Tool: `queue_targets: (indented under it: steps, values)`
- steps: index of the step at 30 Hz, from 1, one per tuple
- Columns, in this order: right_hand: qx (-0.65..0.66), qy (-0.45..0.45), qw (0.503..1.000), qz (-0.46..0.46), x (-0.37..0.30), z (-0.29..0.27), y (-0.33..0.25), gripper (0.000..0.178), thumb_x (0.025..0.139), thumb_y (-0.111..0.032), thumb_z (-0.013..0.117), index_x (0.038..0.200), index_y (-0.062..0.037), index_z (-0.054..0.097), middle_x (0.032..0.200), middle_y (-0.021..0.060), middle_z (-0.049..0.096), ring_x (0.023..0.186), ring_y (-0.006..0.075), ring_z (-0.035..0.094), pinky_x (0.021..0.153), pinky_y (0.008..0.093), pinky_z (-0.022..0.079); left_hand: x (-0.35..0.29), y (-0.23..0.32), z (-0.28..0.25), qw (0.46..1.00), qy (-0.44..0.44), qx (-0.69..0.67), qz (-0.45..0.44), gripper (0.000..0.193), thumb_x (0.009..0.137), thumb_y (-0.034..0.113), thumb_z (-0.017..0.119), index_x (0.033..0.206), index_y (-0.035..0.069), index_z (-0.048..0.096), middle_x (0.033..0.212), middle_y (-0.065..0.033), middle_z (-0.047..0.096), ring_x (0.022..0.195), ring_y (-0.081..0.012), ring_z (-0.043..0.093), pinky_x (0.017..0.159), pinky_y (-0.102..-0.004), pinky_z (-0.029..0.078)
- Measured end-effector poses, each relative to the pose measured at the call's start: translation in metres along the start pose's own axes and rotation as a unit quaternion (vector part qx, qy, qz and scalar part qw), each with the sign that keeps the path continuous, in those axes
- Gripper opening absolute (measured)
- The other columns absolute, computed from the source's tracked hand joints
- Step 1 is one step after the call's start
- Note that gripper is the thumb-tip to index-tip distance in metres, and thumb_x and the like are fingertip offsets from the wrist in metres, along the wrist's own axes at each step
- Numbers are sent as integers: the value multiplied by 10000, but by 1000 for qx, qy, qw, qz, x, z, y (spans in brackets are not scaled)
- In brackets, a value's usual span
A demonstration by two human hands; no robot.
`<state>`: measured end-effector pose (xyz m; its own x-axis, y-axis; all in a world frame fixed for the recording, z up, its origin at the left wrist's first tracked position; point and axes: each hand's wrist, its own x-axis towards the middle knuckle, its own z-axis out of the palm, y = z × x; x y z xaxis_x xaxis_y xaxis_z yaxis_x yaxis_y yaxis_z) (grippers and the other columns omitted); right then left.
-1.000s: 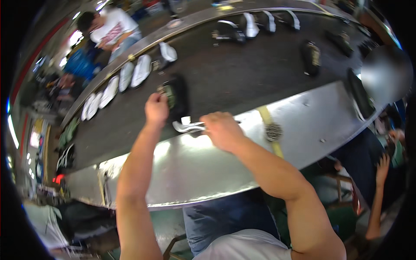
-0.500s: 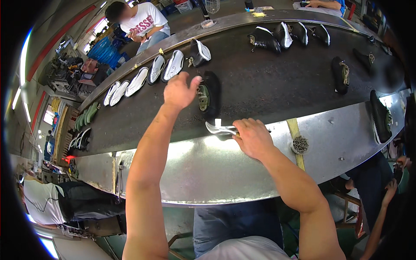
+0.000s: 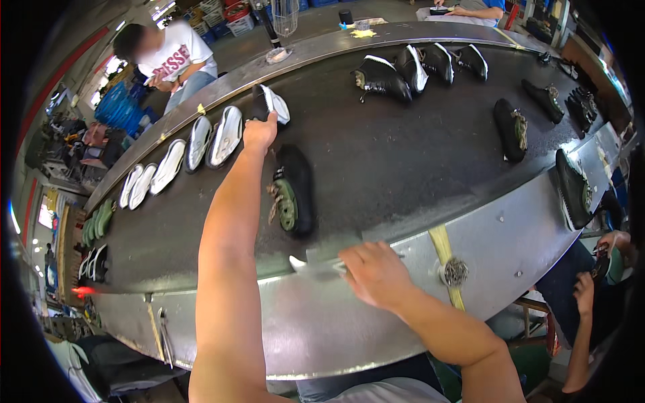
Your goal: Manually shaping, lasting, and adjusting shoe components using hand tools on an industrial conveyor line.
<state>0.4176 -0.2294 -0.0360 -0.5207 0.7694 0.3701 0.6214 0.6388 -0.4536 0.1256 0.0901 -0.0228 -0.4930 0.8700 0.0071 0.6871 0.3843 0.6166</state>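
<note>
L hand point(image 3: 259, 135) reached fwd to b/w shoe point(image 3: 278, 107), grip unclear; R hand point(image 3: 377, 274) gripped blurred tool point(image 3: 318, 269). Shoe axis ran far-L to near-R, toe unclear.

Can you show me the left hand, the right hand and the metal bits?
Left hand point(image 3: 259, 135): head view, back of the hand.
Right hand point(image 3: 377, 272): head view, back of the hand.
Metal bits point(image 3: 455, 272): head view, middle of the pile.

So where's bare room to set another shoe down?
Widest: the dark surface between the green-lined black shoe and the four shoes along the far edge. The metal ledge is bare, bar small studs, between the bowl of metal bits and the end shoe. Crowded: far left, with white shoes and your left hand.
</note>
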Motion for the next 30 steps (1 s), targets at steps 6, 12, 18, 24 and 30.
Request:
queue_targets:
  steps: [6,12,18,24,30]
  values:
    - [4,-42,999,29,2,-4,-1,392,762,-175,754,1113,-91,600,1032,42,638,958,228,600,825,384,443,30,30,43,993,-29,97,-55,978,814,638,612,1433,-79,372,1468,-238,478,1331,-344,512,1091,-406,424]
    - [23,-22,999,32,6,3,-9,370,763,-190,764,1082,-83,608,997,68,656,918,263,614,812,410,452,17,-35,-24,977,-77,-179,-80,586,862,346,680,1320,11,531,1337,-166,591,1208,-317,585,946,-508,515]
    - [10,-28,999,38,4,9,-6,339,815,-195,741,1095,-73,592,1018,104,660,982,301,615,846,447,452,-157,-125,-164,866,-144,-478,23,448,911,132,669,1322,7,538,1220,-112,632,1099,-231,613,894,-434,544]
    - [-4,28,1000,-9,3,11,-14,289,836,-201,726,1062,-70,604,996,114,653,966,325,606,836,440,452,-409,-198,-279,756,113,-609,211,606,905,208,609,1435,-13,413,1381,-176,529,1261,-317,542,1093,-451,423]
    - [-18,149,982,-116,-42,-3,-61,352,822,-166,748,1122,-49,608,1013,134,651,954,341,608,843,445,467,-571,-222,-242,823,88,-543,139,760,828,336,755,1408,-51,452,1392,-177,534,1255,-283,539,1084,-403,413]
